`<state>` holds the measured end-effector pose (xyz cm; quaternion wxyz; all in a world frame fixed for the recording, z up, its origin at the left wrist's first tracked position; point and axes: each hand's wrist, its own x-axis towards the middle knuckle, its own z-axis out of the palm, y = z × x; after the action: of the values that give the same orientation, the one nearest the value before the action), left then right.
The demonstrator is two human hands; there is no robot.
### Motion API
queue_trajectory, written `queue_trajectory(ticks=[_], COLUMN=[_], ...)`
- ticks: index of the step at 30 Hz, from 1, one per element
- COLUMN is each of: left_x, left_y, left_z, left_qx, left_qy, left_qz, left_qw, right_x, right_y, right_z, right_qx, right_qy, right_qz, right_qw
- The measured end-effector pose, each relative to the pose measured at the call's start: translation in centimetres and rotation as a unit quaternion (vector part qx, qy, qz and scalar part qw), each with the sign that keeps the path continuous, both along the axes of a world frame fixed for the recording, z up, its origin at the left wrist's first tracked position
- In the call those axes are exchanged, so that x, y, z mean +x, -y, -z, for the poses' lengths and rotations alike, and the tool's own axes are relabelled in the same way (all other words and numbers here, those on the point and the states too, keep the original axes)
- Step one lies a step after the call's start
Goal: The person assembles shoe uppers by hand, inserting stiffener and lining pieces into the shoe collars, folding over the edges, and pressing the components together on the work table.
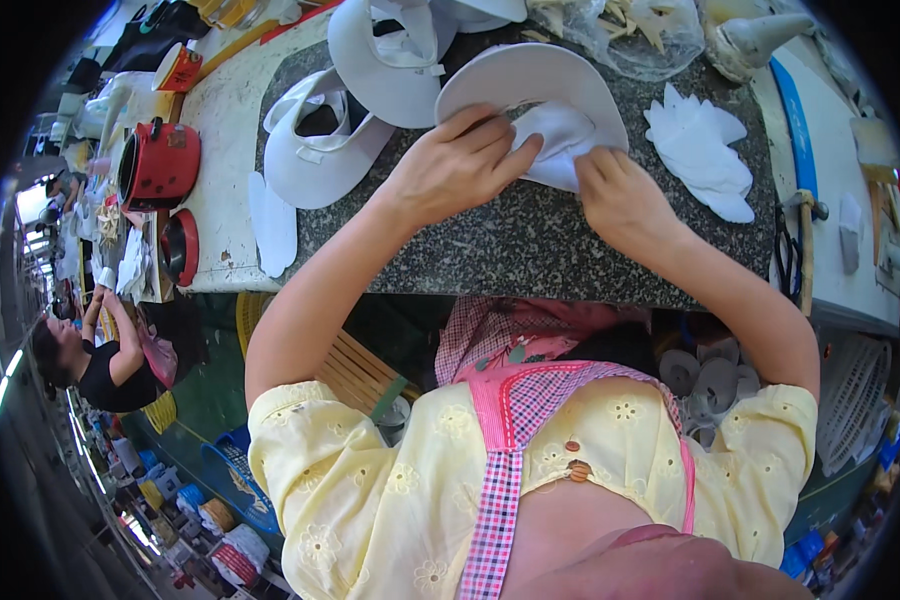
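Note:
A white sun visor (530, 75) lies at the far edge of the dark speckled slab, its brim curving away from me. My left hand (460, 165) is closed on its left inner edge, with the thumb reaching over the opening. At the right end of the same visor, my right hand (625, 195) pinches the band between thumb and fingers. White fabric (555, 130) shows between my two hands. More white visors sit to the left: one (335, 170) by my left wrist and another (395, 65) behind it. Right of my right hand is a loose stack of white cut pieces (700, 150).
A long white piece (270, 225) lies left on the slab (490, 245). Beyond stand a red pot (160, 165) and a red lid-like thing (179, 247). A plastic bag (635, 35) is at the back, a blue strip (795, 125) and hammer (806, 240) at right. Another person (115, 350) works far left.

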<state>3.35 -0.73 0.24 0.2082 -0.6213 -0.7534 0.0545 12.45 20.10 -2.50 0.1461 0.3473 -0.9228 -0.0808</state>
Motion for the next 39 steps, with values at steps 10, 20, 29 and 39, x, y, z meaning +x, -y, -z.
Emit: queue_trajectory(ticks=[10,20,29,39], left_x=[3.0,6.2,6.2,6.7], left_y=[-0.6,-1.6,-3.1,-3.8], left_z=[3.5,4.2,5.2,4.1], left_qx=[0.281,0.199,0.253,0.035], left_qy=[-0.022,0.055,0.014,0.019], left_qz=[-0.007,-0.072,-0.101,-0.012], left_qw=[0.959,0.976,0.962,0.999], right_x=[-1.3,-0.9,-0.2,-2.6], right_y=[2.1,2.1,3.5,1.7], right_z=[-0.7,1.9,1.9,4.1], right_qx=[-0.488,-0.712,-0.597,-0.872], right_qy=[0.268,0.247,0.12,0.111], right_qz=[0.171,0.264,0.242,0.265], right_qw=[0.813,0.602,0.755,0.396])
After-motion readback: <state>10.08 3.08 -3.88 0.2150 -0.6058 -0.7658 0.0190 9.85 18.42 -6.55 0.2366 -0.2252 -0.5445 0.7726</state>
